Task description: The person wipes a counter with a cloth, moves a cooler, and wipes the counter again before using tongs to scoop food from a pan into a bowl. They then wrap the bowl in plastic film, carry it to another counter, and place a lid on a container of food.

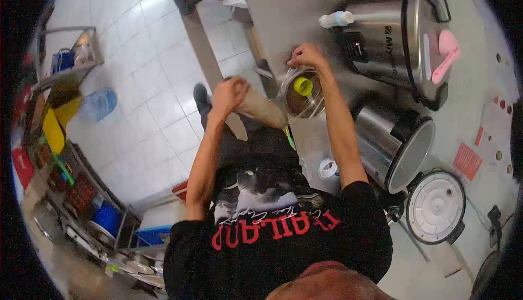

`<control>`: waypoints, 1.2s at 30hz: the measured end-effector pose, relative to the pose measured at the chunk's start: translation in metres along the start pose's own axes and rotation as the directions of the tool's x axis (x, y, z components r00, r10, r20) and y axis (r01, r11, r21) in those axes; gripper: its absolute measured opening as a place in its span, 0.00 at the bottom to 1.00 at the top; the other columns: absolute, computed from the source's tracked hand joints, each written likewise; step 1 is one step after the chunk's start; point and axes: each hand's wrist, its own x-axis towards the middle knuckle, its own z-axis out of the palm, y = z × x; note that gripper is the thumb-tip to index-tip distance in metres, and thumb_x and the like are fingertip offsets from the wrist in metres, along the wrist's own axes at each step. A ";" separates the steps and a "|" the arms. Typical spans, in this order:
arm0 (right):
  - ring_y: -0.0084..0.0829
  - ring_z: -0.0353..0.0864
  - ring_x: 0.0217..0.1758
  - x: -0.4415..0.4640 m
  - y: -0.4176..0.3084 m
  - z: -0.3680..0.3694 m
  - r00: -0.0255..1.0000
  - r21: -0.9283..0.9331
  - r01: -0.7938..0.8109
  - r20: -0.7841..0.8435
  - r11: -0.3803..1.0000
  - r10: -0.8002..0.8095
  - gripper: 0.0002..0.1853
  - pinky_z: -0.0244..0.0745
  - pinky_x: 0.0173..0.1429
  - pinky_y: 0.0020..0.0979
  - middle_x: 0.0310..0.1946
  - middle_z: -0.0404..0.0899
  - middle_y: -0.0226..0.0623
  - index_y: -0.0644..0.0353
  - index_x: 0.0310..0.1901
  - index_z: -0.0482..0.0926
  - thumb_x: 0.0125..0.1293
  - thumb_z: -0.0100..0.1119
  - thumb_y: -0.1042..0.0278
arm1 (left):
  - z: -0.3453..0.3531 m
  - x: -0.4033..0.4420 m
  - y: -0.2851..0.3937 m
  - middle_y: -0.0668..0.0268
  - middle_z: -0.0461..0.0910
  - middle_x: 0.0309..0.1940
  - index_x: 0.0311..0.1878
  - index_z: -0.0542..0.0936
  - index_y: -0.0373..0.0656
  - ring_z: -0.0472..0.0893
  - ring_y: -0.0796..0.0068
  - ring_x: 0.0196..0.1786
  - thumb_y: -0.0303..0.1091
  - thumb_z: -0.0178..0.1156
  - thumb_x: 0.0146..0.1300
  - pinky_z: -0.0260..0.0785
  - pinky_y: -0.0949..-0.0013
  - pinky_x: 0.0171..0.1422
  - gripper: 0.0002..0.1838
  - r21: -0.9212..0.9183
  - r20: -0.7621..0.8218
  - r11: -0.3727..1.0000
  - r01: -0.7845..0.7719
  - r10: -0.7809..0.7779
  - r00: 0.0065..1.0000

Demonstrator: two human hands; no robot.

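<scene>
My left hand is closed round the gathered top of a plastic bag with brownish contents, blurred and tilted over my lap. My right hand pinches the edge of a clear plastic liner at the rim of a round container on the steel counter. Inside that container a yellow-green scoop lies on brown contents I cannot make out. The left-hand bag hangs just to the left of the container.
A large steel pot labelled Miyako stands right, with a pink spoon on it and a small bottle beside it. Nearer are an open pot, a round lid and a white cup. Shelves line the left.
</scene>
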 end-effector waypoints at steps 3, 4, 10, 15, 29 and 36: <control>0.19 0.78 0.27 -0.009 0.028 -0.016 0.997 0.242 0.032 0.064 0.970 -0.049 0.08 0.71 0.32 0.26 0.25 0.83 0.28 0.60 0.29 0.85 0.53 0.73 0.65 | -0.008 -0.016 -0.032 0.52 0.84 0.31 0.36 0.85 0.44 0.83 0.48 0.36 0.49 0.65 0.62 0.74 0.55 0.42 0.16 -0.069 -0.073 0.985 0.159 -0.164 0.984; 0.19 0.78 0.28 -0.025 0.021 -0.027 0.995 0.318 0.018 0.091 0.948 -0.049 0.08 0.72 0.33 0.25 0.26 0.83 0.28 0.60 0.31 0.86 0.55 0.72 0.66 | -0.010 -0.016 -0.034 0.52 0.84 0.31 0.36 0.85 0.43 0.83 0.49 0.36 0.48 0.66 0.61 0.74 0.55 0.42 0.16 -0.070 -0.102 0.983 0.170 -0.177 0.979; 0.20 0.80 0.36 -0.057 0.065 -0.039 0.961 0.307 0.224 0.090 0.925 -0.262 0.10 0.76 0.44 0.26 0.34 0.86 0.30 0.60 0.41 0.86 0.57 0.69 0.70 | -0.027 -0.012 -0.020 0.51 0.85 0.31 0.38 0.85 0.40 0.86 0.55 0.35 0.45 0.65 0.63 0.75 0.61 0.43 0.16 0.001 -0.151 0.951 0.310 -0.307 0.940; 0.22 0.82 0.40 -0.084 0.078 -0.018 0.962 0.374 0.267 -0.051 0.888 -0.267 0.11 0.77 0.49 0.28 0.37 0.87 0.31 0.60 0.43 0.86 0.63 0.66 0.63 | -0.019 -0.010 -0.036 0.53 0.86 0.32 0.37 0.85 0.40 0.86 0.59 0.36 0.45 0.65 0.63 0.75 0.62 0.44 0.16 -0.031 -0.209 0.956 0.291 -0.291 0.934; 0.20 0.80 0.42 -0.094 0.075 0.008 0.907 0.315 0.344 -0.357 0.885 -0.225 0.09 0.75 0.50 0.26 0.35 0.84 0.29 0.62 0.40 0.83 0.67 0.62 0.65 | -0.017 -0.003 -0.023 0.55 0.86 0.31 0.37 0.86 0.41 0.85 0.64 0.35 0.48 0.67 0.61 0.75 0.64 0.44 0.17 -0.069 -0.171 0.935 0.349 -0.355 0.919; 0.31 0.84 0.41 -0.120 0.029 0.010 0.906 0.104 0.195 -0.401 0.975 -0.138 0.08 0.77 0.47 0.33 0.39 0.86 0.35 0.59 0.43 0.84 0.64 0.63 0.67 | -0.019 -0.002 -0.020 0.52 0.85 0.31 0.38 0.85 0.42 0.85 0.56 0.36 0.48 0.66 0.61 0.75 0.60 0.44 0.17 -0.034 -0.211 0.947 0.320 -0.320 0.924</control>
